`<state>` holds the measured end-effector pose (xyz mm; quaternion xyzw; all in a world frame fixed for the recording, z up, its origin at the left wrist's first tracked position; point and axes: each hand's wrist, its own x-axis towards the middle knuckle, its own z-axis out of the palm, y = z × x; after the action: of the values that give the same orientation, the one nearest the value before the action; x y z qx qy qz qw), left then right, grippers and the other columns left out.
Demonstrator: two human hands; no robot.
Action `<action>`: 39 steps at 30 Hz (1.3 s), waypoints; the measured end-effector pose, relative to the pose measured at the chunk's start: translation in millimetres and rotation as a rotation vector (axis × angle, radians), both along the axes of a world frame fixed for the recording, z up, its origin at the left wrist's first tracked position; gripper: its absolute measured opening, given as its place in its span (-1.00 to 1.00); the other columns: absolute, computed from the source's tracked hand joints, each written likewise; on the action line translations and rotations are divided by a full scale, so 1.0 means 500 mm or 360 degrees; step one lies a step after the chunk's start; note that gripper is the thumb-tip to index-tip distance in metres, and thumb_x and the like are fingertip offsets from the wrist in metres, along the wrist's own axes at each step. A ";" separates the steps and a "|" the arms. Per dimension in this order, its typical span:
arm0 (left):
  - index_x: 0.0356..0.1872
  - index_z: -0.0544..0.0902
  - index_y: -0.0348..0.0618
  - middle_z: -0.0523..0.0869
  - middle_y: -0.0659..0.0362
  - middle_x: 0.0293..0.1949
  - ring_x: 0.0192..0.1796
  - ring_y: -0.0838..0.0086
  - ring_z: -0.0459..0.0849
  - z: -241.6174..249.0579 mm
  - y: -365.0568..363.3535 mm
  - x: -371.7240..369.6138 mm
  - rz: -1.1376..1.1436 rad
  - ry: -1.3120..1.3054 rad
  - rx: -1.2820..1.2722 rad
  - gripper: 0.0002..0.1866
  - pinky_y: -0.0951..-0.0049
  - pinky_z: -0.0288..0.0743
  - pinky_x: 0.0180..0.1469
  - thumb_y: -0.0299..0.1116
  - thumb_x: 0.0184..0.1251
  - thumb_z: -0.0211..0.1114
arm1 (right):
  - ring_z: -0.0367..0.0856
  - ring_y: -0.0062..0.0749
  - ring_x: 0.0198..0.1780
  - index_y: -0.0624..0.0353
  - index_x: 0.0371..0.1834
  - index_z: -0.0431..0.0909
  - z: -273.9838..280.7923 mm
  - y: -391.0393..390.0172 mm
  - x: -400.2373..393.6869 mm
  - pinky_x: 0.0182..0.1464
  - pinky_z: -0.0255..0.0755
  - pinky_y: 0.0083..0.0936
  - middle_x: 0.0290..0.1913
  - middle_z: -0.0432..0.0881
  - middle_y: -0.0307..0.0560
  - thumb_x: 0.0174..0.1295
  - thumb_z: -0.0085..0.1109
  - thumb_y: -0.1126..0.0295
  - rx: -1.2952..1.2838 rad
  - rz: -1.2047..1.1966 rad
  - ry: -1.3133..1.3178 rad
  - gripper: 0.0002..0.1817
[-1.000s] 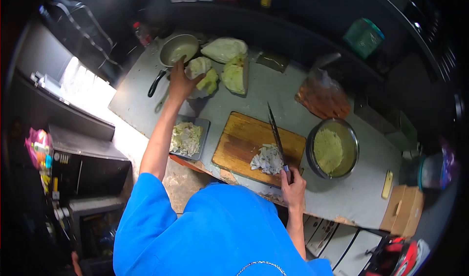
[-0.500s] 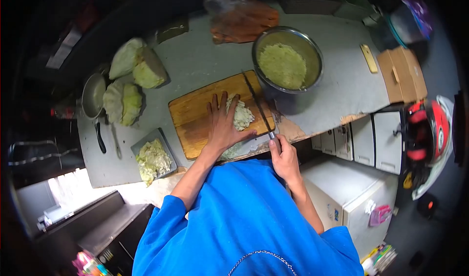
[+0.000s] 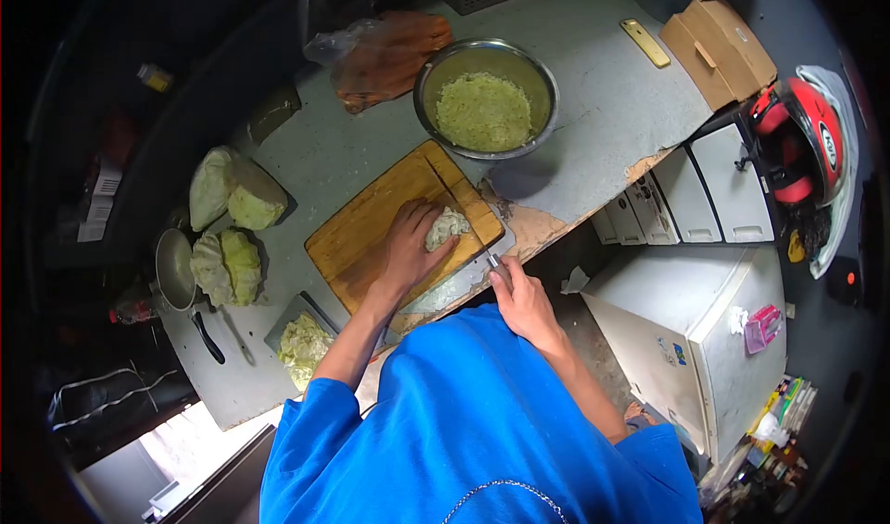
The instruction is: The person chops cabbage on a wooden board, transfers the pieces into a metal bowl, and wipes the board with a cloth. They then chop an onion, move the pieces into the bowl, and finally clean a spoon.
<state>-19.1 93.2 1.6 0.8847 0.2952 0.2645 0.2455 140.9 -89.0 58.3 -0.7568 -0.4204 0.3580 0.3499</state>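
A wooden cutting board [image 3: 357, 236] lies tilted on the grey table. On its right part sits a small pile of chopped cabbage [image 3: 449, 228]. My left hand [image 3: 412, 248] is cupped around this pile, fingers drawn together on the far side and thumb on the near side. My right hand [image 3: 524, 300] grips the handle of a kitchen knife [image 3: 456, 199], whose long blade reaches across the board's right end, beside the pile and apart from it. Behind the board, a steel bowl [image 3: 422, 107] holds finely chopped cabbage.
Cabbage pieces [image 3: 227, 266] and a pan [image 3: 174, 269] are at the left, near a grey tray [image 3: 315, 309] of cabbage scraps. A bag of carrots [image 3: 389, 60] lies at the back. At right are a phone [image 3: 645, 43], a cardboard box [image 3: 718, 51] and a red helmet [image 3: 805, 134].
My left hand's spread fingers have drawn in around the chopped cabbage. The knife stays in my right hand at the board's right end. The whole view has turned and shifted.
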 end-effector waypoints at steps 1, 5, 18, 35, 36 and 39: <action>0.15 0.69 -0.26 0.70 -0.10 0.16 0.32 -0.06 0.58 0.005 -0.002 -0.005 0.0017 0.0002 -0.0012 -0.38 0.01 0.47 0.37 -0.09 0.15 0.62 | 0.67 0.43 -0.14 0.23 0.11 0.43 0.001 0.003 0.000 -0.14 0.53 0.13 -0.26 0.72 0.35 0.56 0.06 0.23 -0.0015 0.0020 -0.0009 -0.71; 0.16 0.69 -0.27 0.70 -0.10 0.17 0.32 -0.07 0.58 0.016 -0.022 -0.021 0.0140 0.0049 -0.0067 -0.39 0.01 0.46 0.39 -0.10 0.16 0.61 | 0.66 0.46 -0.13 0.24 0.09 0.42 -0.006 0.021 -0.008 -0.15 0.51 0.17 -0.25 0.71 0.39 0.58 0.01 0.20 -0.0103 0.0070 0.0044 -0.70; 0.20 0.71 -0.01 0.69 0.08 0.25 0.42 0.05 0.53 0.016 -0.024 -0.013 -0.0043 -0.0010 0.0152 -0.56 -0.14 0.27 0.52 -0.15 0.35 0.48 | 0.71 0.34 -0.06 0.17 0.17 0.49 -0.010 0.016 -0.009 -0.06 0.54 0.01 -0.23 0.73 0.29 0.58 0.04 0.07 -0.0097 0.0005 0.0180 -0.61; -0.04 0.74 -0.11 0.71 0.01 0.08 0.25 0.03 0.62 0.047 -0.019 -0.030 0.0149 -0.0087 0.0378 -0.66 -0.02 0.44 0.32 -0.25 0.19 0.54 | 0.80 0.04 -0.08 0.25 0.22 0.54 -0.010 0.022 0.012 -0.03 0.57 -0.22 -0.18 0.77 0.19 0.55 0.11 0.03 -0.0156 0.0040 0.0190 -0.51; -0.04 0.74 -0.11 0.71 0.01 0.08 0.25 0.03 0.62 0.053 -0.012 -0.027 0.0154 -0.0082 0.0374 -0.66 -0.02 0.44 0.32 -0.25 0.19 0.54 | 0.80 0.02 -0.09 0.27 0.24 0.54 0.002 0.022 0.011 -0.03 0.57 -0.23 -0.18 0.78 0.18 0.55 0.11 0.03 -0.0177 0.0028 0.0192 -0.50; -0.01 0.73 -0.13 0.71 -0.02 0.09 0.25 0.01 0.60 0.056 0.005 -0.015 0.0218 -0.0029 0.0357 -0.58 -0.01 0.40 0.33 -0.15 0.16 0.53 | 0.80 0.00 -0.11 0.27 0.25 0.54 -0.008 0.014 0.010 -0.04 0.57 -0.25 -0.19 0.77 0.20 0.55 0.12 0.03 -0.0139 -0.0022 0.0122 -0.50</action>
<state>-26.9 95.5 29.8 0.8819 0.3212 0.3200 0.1291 145.7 -81.8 54.3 -0.7599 -0.3855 0.4023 0.3347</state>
